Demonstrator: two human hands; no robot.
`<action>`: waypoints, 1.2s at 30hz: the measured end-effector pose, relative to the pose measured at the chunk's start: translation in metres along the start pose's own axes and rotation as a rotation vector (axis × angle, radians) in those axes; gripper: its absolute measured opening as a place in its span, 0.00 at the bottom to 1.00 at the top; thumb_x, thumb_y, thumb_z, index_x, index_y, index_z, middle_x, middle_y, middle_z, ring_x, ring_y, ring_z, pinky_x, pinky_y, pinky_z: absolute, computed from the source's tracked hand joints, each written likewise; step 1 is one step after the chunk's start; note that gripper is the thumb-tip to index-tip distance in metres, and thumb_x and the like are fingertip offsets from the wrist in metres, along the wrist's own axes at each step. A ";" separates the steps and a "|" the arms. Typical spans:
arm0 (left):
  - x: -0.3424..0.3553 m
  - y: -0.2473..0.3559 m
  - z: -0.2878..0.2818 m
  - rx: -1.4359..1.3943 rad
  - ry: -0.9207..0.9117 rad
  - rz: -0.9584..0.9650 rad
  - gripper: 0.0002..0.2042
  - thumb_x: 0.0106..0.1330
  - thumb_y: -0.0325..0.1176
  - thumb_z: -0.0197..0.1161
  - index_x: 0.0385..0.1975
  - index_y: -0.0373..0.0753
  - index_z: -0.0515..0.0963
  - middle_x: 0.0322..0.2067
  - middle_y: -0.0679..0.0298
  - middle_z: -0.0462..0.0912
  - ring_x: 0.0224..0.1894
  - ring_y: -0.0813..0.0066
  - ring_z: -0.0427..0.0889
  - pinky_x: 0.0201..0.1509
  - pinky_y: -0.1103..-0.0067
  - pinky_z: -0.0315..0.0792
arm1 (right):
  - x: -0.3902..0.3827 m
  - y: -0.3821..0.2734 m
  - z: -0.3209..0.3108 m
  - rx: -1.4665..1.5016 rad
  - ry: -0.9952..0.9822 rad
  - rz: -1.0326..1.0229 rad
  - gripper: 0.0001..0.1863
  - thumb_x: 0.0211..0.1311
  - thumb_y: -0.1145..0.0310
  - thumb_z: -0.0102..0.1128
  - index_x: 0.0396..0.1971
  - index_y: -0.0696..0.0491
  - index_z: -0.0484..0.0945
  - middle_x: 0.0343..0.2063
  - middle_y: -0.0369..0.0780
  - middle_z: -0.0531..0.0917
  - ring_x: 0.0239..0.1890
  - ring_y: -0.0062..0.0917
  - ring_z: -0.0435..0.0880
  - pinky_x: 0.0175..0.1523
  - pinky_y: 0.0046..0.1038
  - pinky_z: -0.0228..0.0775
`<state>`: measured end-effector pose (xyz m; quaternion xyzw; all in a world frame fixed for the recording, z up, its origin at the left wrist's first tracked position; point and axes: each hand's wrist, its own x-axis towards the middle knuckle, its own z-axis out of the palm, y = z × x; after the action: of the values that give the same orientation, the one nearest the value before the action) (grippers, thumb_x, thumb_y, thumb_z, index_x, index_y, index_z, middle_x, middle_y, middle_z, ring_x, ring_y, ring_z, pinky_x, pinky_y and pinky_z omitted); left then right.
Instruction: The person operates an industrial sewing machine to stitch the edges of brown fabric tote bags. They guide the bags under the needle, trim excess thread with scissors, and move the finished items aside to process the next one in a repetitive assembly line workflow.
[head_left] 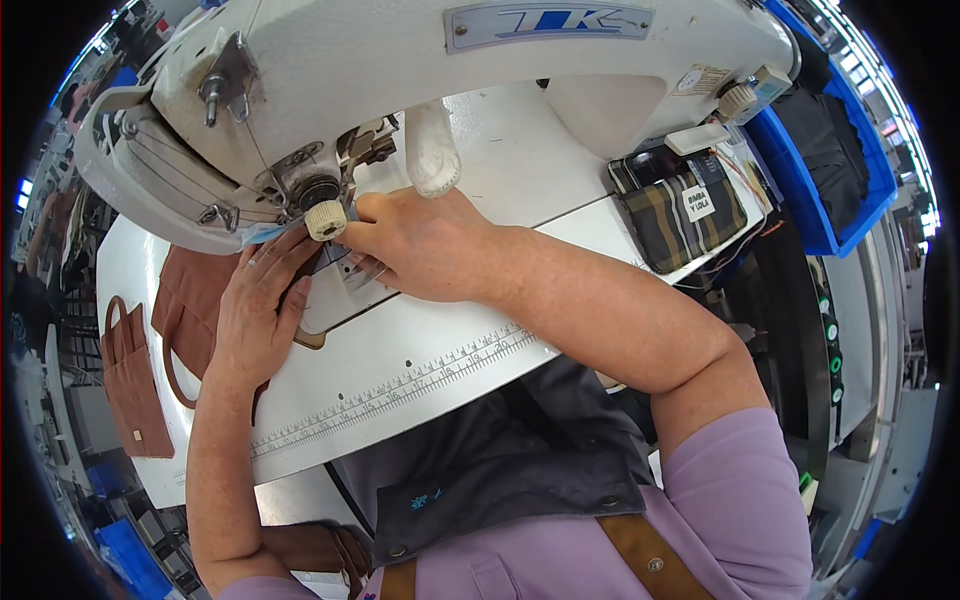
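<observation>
A white industrial sewing machine (360,60) stands over a white table. Beside its needle area, my left hand (258,315) lies with fingers stretched out over a brown fabric or leather-like piece (190,290) that has a looped handle. The fingertips reach under the machine head, partly hidden by it. My right hand (430,245) is right by the presser foot (355,272), fingers curled in close to the needle. What they pinch, if anything, is hidden. A cream thumb knob (326,219) sits just above both hands.
Another brown piece with a handle (138,385) lies at the table's left end. A ruler scale (400,385) runs along the front edge. To the right are a plaid pouch (685,215) and a blue bin (830,215) holding dark material.
</observation>
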<state>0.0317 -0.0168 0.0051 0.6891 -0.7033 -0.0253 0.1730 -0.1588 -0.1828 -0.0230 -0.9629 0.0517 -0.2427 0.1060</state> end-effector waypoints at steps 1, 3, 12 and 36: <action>0.000 0.000 0.000 -0.014 -0.003 -0.008 0.19 0.72 0.31 0.56 0.63 0.39 0.77 0.65 0.56 0.78 0.68 0.51 0.74 0.77 0.52 0.58 | 0.000 0.000 0.000 0.003 -0.002 -0.001 0.14 0.54 0.62 0.72 0.39 0.51 0.83 0.37 0.40 0.84 0.37 0.35 0.89 0.39 0.38 0.82; -0.001 -0.002 0.000 0.002 -0.014 -0.011 0.19 0.73 0.31 0.55 0.63 0.39 0.77 0.66 0.55 0.77 0.69 0.50 0.73 0.78 0.52 0.56 | 0.000 -0.001 0.000 0.012 -0.008 0.009 0.14 0.55 0.62 0.72 0.39 0.51 0.83 0.37 0.40 0.84 0.37 0.35 0.89 0.39 0.38 0.82; -0.012 0.054 -0.003 0.052 -0.138 -0.235 0.25 0.78 0.38 0.51 0.72 0.39 0.67 0.73 0.49 0.67 0.75 0.49 0.66 0.79 0.49 0.53 | 0.000 -0.001 -0.003 0.009 -0.006 0.012 0.15 0.59 0.61 0.69 0.45 0.48 0.85 0.37 0.39 0.84 0.38 0.34 0.89 0.40 0.38 0.81; -0.013 0.012 0.007 -0.029 0.018 0.068 0.27 0.62 0.42 0.67 0.62 0.43 0.79 0.69 0.51 0.72 0.73 0.50 0.68 0.78 0.44 0.56 | -0.002 -0.003 -0.010 0.077 -0.018 0.026 0.18 0.57 0.67 0.73 0.49 0.46 0.87 0.32 0.42 0.83 0.33 0.39 0.86 0.38 0.40 0.78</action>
<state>0.0180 -0.0046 -0.0013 0.6625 -0.7241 -0.0232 0.1902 -0.1652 -0.1814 -0.0146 -0.9595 0.0537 -0.2347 0.1463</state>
